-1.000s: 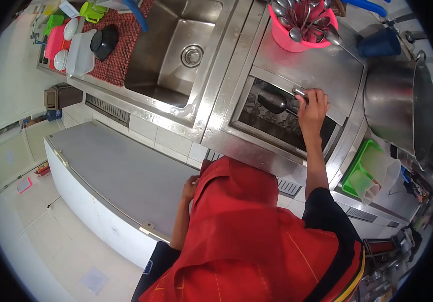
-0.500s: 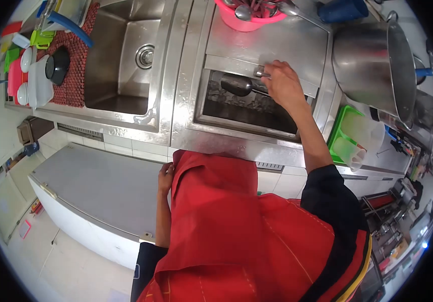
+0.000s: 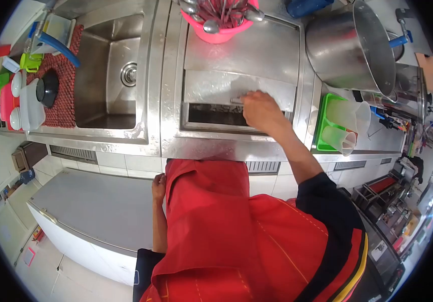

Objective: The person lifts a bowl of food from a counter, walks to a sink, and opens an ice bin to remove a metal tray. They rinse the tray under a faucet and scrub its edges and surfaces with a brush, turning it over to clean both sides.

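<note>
My right hand (image 3: 262, 111) is closed on the small handle (image 3: 236, 99) of a sliding steel lid (image 3: 211, 89). The lid covers the back part of a rectangular bin (image 3: 215, 115) set in the steel counter. Through the remaining gap a dark interior with some ice shows; the scoop is not visible now. My left hand (image 3: 159, 185) hangs low beside the red apron (image 3: 206, 211), near the grey-topped cabinet, its fingers curled; whether anything is in them is hidden.
A pink basket (image 3: 214, 36) of spoons stands behind the lid. The sink (image 3: 108, 80) is at left, with bowls on a red mat (image 3: 63, 113). At right are a large steel pot (image 3: 337, 48) and a green tray (image 3: 321, 132) with plastic jugs.
My right hand has pulled the lid toward my body, narrowing the bin's opening and hiding the scoop. The head view has shifted a little. My left hand stays low at my side.
</note>
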{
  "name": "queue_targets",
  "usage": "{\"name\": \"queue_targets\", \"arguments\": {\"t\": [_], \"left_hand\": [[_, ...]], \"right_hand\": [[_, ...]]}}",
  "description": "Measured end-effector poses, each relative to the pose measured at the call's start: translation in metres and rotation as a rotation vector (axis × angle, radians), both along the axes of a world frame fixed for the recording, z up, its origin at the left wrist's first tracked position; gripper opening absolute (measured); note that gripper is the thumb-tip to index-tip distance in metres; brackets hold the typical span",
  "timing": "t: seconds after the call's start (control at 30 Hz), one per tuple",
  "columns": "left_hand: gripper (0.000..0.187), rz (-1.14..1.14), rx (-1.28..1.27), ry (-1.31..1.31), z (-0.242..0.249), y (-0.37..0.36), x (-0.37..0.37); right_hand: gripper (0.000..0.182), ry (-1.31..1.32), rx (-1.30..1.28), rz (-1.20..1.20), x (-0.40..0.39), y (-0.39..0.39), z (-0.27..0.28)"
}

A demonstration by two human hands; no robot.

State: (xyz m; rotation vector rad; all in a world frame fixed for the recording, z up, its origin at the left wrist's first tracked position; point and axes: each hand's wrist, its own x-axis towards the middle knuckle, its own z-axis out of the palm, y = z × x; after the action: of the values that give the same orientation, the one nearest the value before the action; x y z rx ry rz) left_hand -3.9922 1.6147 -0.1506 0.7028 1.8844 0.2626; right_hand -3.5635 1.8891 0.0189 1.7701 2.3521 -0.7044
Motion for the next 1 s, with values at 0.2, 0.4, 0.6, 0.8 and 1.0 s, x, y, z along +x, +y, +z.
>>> {"name": "queue_targets", "arguments": {"t": [0.2, 0.4, 0.6, 0.8, 1.0], "left_hand": [[0.031, -0.032, 0.109, 0.017, -0.011, -0.001, -0.007], [0.028, -0.635, 0.091, 0.122, 0.089, 0.076, 0.026], [0.025, -0.749, 0.582, -0.019, 0.207, 0.211, 0.156], [0.023, -1.239, 0.940, 0.013, 0.166, 0.245, 0.252], [0.022, -1.293, 1.086, 0.152, 0.107, 0.212, 0.275]], "right_hand": [[0.016, 0.004, -0.249, 0.022, -0.013, -0.030, -0.001], [0.023, -0.021, -0.312, -0.048, -0.022, -0.043, 0.009], [0.019, 0.043, 0.296, -0.341, -0.003, 0.008, -0.023], [0.011, -0.007, 0.598, -0.198, 0.016, 0.042, -0.055], [0.021, -0.019, 0.536, -0.228, 0.025, 0.053, -0.058]]}}
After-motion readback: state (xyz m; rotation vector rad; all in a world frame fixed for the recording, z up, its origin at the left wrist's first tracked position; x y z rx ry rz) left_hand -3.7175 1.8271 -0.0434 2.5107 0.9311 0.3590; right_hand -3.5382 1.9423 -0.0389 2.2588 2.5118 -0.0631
